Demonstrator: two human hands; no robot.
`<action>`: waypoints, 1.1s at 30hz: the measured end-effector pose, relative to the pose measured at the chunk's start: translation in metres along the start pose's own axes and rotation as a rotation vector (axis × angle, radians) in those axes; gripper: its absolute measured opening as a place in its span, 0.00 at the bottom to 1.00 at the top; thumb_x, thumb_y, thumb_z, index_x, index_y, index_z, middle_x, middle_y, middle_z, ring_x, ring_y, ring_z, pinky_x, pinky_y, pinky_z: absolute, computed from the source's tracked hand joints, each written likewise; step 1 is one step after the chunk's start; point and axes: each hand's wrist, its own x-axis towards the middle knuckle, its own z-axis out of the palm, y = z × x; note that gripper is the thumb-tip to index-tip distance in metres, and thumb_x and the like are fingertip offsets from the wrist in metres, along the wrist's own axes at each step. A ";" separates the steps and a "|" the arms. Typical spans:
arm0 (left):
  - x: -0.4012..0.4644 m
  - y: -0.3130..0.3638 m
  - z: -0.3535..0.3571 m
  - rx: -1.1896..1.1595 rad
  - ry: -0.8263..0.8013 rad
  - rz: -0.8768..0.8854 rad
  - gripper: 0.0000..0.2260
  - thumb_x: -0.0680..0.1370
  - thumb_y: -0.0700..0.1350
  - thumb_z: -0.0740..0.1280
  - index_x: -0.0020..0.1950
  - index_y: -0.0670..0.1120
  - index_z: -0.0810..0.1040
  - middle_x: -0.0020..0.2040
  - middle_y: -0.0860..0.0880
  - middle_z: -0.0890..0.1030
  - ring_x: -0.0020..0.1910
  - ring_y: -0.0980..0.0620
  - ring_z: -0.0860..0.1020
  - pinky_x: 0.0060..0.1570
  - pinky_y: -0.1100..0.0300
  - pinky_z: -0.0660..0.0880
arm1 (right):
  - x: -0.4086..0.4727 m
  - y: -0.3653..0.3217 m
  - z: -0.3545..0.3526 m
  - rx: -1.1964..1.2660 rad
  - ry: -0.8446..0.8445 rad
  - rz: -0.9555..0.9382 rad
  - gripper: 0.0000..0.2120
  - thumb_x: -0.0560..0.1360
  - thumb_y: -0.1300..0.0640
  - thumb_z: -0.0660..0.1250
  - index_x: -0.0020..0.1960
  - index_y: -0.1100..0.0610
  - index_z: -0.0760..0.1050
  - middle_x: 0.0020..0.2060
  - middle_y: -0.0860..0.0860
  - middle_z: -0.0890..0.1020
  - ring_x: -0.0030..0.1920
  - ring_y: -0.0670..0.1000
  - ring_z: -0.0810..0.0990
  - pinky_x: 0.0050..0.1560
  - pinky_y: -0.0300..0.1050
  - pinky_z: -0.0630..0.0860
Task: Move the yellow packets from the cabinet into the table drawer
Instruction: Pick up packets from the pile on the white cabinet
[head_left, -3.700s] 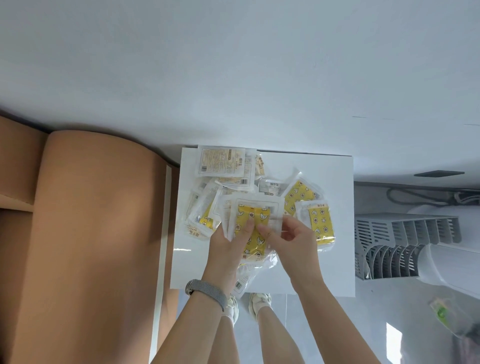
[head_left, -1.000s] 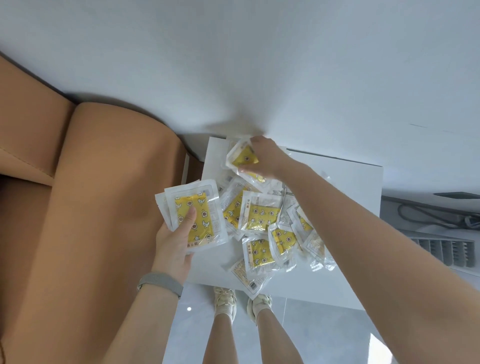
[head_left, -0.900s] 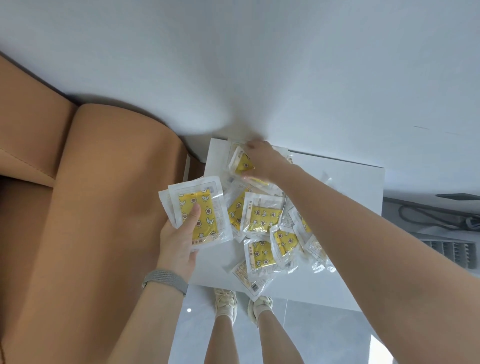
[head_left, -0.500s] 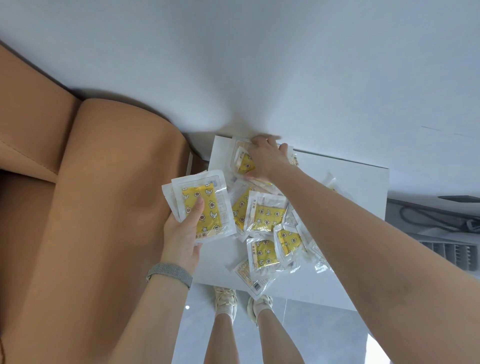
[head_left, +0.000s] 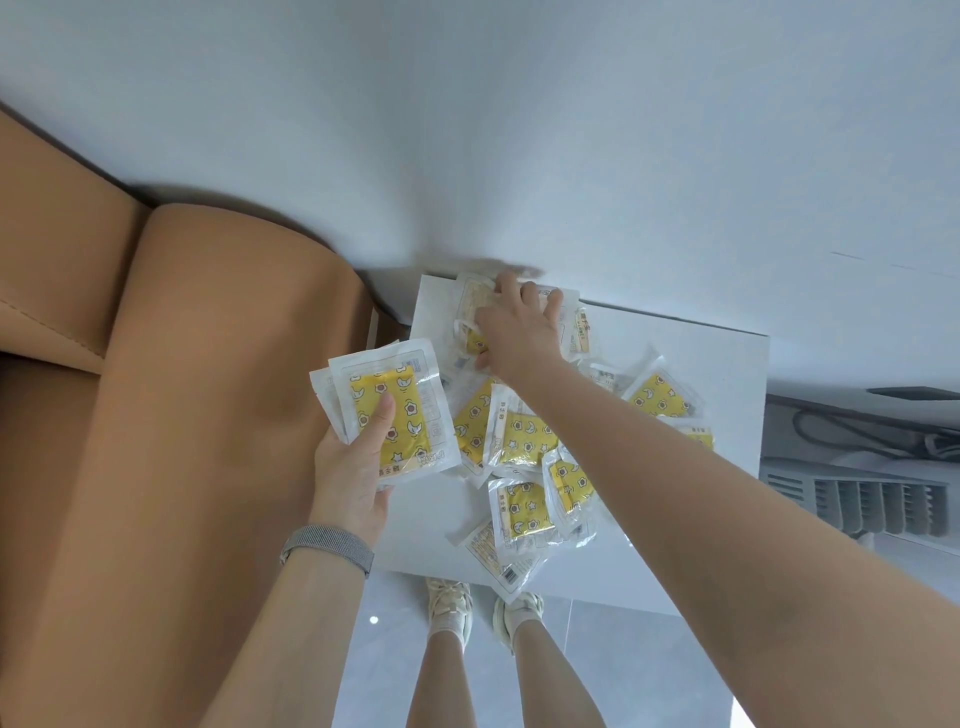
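Several clear packets with yellow patterned inserts (head_left: 524, 441) lie scattered on a small white cabinet top (head_left: 727, 364) against the wall. My left hand (head_left: 358, 467) holds a small stack of these packets (head_left: 395, 410) off the cabinet's left edge, thumb pressed on the top one. My right hand (head_left: 519, 327) reaches to the far edge by the wall and lies over packets there, fingers spread on a pale back-side packet (head_left: 472, 301) and thumb beside a yellow one (head_left: 475, 343). No drawer is in view.
A tan leather sofa arm (head_left: 182, 415) stands close on the left. A white slatted appliance (head_left: 857, 499) and cables sit on the floor to the right. My legs and shoes (head_left: 483, 613) stand on grey tiles below the cabinet's near edge.
My right hand, which was lifting a yellow packet at the far edge, has moved down onto the packets by the wall with fingers spread. My left hand keeps its stack, shifted slightly.
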 end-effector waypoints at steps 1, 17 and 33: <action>0.000 0.000 0.000 -0.004 0.000 -0.001 0.16 0.76 0.45 0.71 0.64 0.49 0.78 0.56 0.49 0.85 0.55 0.49 0.83 0.50 0.53 0.80 | -0.002 0.000 0.001 -0.019 0.028 -0.002 0.15 0.71 0.48 0.74 0.54 0.52 0.78 0.69 0.56 0.61 0.67 0.59 0.63 0.71 0.65 0.53; -0.010 -0.008 -0.007 0.045 -0.055 0.007 0.15 0.77 0.46 0.70 0.63 0.49 0.79 0.55 0.50 0.85 0.53 0.49 0.84 0.43 0.56 0.83 | -0.048 0.049 -0.019 1.063 0.164 0.229 0.19 0.72 0.56 0.73 0.61 0.56 0.73 0.50 0.51 0.81 0.49 0.51 0.79 0.50 0.45 0.76; -0.220 0.116 0.078 0.325 -0.535 0.260 0.11 0.77 0.47 0.70 0.58 0.53 0.79 0.52 0.55 0.86 0.49 0.60 0.84 0.40 0.62 0.81 | -0.314 0.062 -0.200 2.000 0.739 0.567 0.31 0.73 0.60 0.73 0.67 0.40 0.63 0.44 0.47 0.85 0.43 0.47 0.85 0.44 0.50 0.83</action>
